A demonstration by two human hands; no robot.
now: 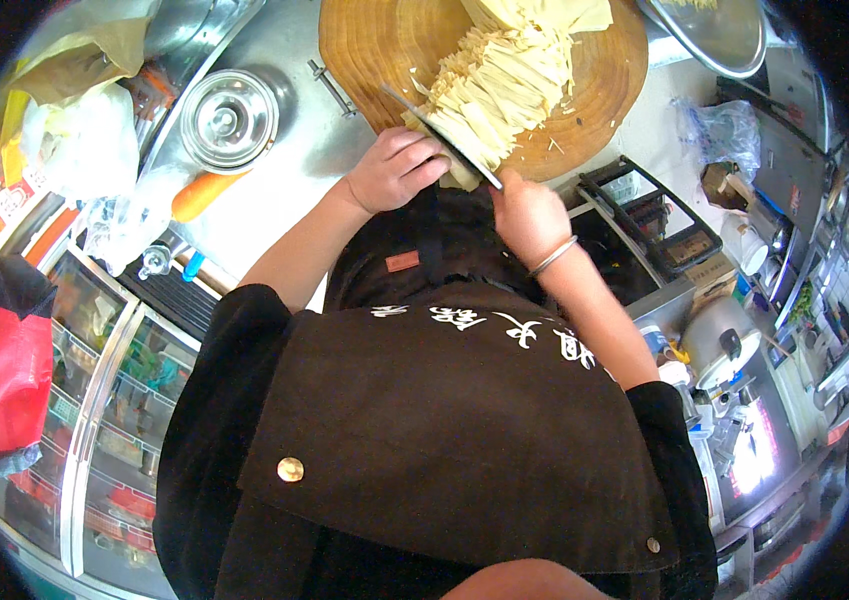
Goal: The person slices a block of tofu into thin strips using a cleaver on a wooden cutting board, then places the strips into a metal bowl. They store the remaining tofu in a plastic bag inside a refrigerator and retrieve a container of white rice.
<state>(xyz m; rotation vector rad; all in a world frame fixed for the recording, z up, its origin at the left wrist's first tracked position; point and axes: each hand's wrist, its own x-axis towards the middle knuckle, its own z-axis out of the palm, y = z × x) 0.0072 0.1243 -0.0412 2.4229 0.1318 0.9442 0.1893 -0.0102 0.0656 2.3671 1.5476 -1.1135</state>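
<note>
My right hand [531, 217], with a bangle on its wrist, is closed on the handle of a knife [454, 144], seen nearly edge-on. The blade points up and left across the near end of a pile of pale yellow shredded sheets, possibly tofu skin [507, 86]. The pile lies on a thick round wooden chopping block [387, 37]; wider uncut sheets show at its far end. My left hand [400, 169] rests with bent fingers at the near-left side of the blade, on the edge of the sheets. How firmly it presses them is hidden.
Left of the block, stacked steel bowls [229, 120] and a carrot [206, 195] lie on the steel counter, with plastic bags [83, 139] beyond. A metal bowl [724, 37] stands at the upper right. Below it are a black rack [653, 214] and a lidded pot [721, 341]. A glass-door cabinet [105, 420] is at the left.
</note>
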